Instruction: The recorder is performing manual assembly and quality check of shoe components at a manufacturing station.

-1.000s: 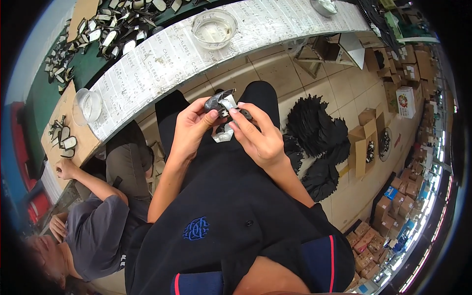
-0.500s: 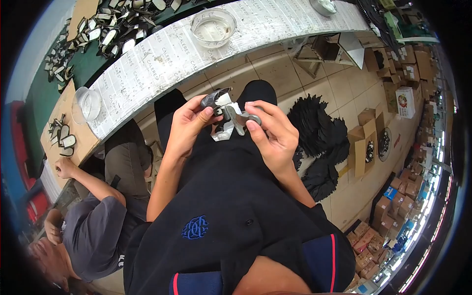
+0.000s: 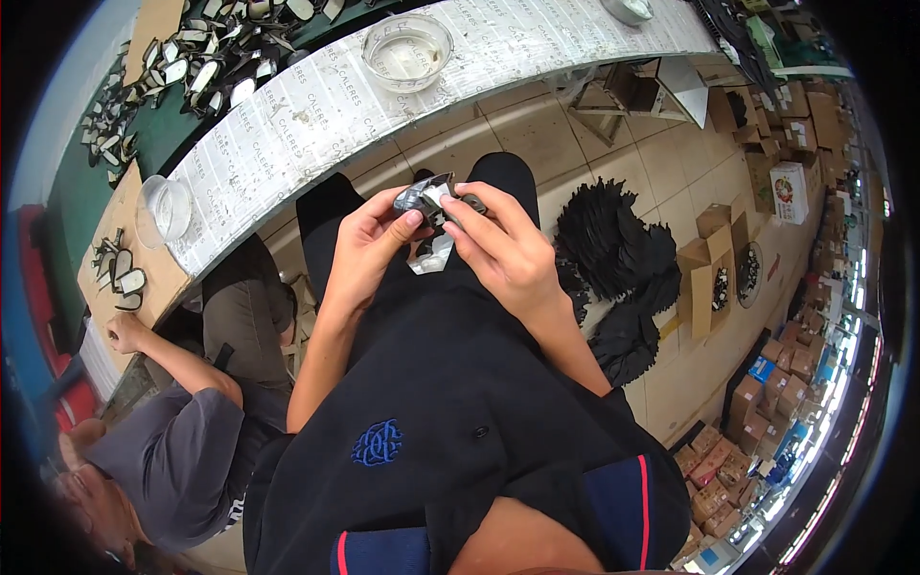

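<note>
A bench (image 3: pixel 316 105) covered in white printed paper carries three round vessels that I count over the remote feed: a clear bowl (image 3: pixel 407 53) near its middle, its pale contents too unclear for me to name; a second clear bowl (image 3: pixel 164 209) at its left end, with whitish matter inside; and a smaller dish (image 3: pixel 628 10) toward its right end, cut off by the upper edge, also showing something whitish. On the floor on the near side of the bench, off to the right, one open carton (image 3: pixel 704 287) and one round tray (image 3: pixel 749 276) beside it hold small black-and-white pieces too many for me to count, while at least two heaps of black sheets (image 3: pixel 613 235) lie between the carton and the bench. Just off the near edge of the bench, above a pair of dark-clad knees, two bare hands work close together: the left hand (image 3: pixel 376 235) grasps one glossy dark piece (image 3: pixel 412 198) between thumb and fingers, and the right hand (image 3: pixel 498 240) pinches one dark handle (image 3: pixel 473 203), its fingertips against a pale patch on that piece. At the left end of the bench, a brown board (image 3: pixel 158 264) bears a small cluster of black-rimmed pieces (image 3: pixel 125 273), overlapping beyond an exact count, and one co-worker's hand (image 3: pixel 125 331) rests by it, fingers curled, whether around anything I cannot tell
</note>
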Action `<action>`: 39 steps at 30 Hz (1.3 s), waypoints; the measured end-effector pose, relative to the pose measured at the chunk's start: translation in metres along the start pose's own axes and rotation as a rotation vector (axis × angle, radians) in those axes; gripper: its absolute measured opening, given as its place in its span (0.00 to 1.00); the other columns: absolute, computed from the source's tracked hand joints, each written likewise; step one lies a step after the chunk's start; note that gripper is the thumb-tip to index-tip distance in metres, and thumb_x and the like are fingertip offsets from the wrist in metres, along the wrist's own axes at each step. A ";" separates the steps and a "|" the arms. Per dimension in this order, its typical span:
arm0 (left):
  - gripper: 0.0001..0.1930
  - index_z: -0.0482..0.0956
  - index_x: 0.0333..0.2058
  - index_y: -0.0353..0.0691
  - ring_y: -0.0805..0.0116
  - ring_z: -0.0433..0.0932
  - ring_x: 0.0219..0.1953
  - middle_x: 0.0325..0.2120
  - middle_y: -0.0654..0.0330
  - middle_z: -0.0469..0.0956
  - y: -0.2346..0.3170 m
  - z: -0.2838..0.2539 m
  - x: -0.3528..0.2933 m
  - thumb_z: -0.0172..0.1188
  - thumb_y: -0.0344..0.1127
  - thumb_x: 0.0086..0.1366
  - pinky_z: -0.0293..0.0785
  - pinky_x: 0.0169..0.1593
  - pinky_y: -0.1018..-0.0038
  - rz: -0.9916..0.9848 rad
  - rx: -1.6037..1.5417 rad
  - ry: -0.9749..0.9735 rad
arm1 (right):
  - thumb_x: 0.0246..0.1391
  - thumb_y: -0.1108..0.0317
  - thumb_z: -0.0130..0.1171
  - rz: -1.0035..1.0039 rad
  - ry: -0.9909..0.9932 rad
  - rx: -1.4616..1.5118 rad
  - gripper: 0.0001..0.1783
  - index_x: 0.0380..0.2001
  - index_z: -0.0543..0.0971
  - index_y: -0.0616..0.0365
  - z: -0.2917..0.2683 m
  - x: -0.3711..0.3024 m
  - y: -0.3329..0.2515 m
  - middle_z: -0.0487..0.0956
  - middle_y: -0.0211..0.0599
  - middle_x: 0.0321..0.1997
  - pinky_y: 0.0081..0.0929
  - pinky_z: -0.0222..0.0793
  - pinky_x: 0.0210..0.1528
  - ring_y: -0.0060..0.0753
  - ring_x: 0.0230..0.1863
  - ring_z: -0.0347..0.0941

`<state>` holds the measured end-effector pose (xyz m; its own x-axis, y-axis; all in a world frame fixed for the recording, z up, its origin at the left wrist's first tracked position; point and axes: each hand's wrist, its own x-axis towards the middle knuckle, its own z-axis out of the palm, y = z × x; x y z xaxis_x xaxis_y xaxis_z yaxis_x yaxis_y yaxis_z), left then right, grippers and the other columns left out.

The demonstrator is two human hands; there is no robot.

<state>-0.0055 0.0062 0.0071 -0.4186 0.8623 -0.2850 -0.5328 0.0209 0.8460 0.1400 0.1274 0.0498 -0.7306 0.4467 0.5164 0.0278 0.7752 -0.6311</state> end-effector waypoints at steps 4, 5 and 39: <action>0.18 0.74 0.54 0.30 0.73 0.80 0.43 0.44 0.58 0.80 0.001 0.002 0.001 0.61 0.31 0.69 0.79 0.47 0.76 0.006 -0.002 0.021 | 0.50 0.80 0.67 0.028 0.001 -0.039 0.18 0.47 0.82 0.63 0.000 0.000 0.001 0.78 0.43 0.49 0.25 0.76 0.34 0.30 0.34 0.78; 0.18 0.74 0.54 0.30 0.73 0.80 0.42 0.43 0.58 0.80 0.000 0.000 0.001 0.61 0.31 0.69 0.79 0.45 0.77 -0.006 0.006 0.018 | 0.50 0.80 0.67 0.041 0.012 -0.073 0.18 0.47 0.82 0.63 -0.001 0.000 0.001 0.78 0.43 0.49 0.25 0.76 0.34 0.30 0.34 0.78; 0.16 0.75 0.53 0.30 0.69 0.82 0.41 0.43 0.55 0.80 0.004 0.001 0.007 0.58 0.33 0.70 0.80 0.47 0.75 -0.129 -0.109 0.010 | 0.50 0.79 0.67 0.214 0.031 0.003 0.16 0.45 0.82 0.64 -0.006 0.012 -0.003 0.78 0.41 0.43 0.26 0.75 0.34 0.31 0.36 0.78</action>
<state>-0.0098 0.0128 0.0093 -0.3485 0.8509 -0.3930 -0.6591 0.0756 0.7483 0.1352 0.1334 0.0612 -0.6868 0.6147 0.3878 0.1781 0.6597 -0.7301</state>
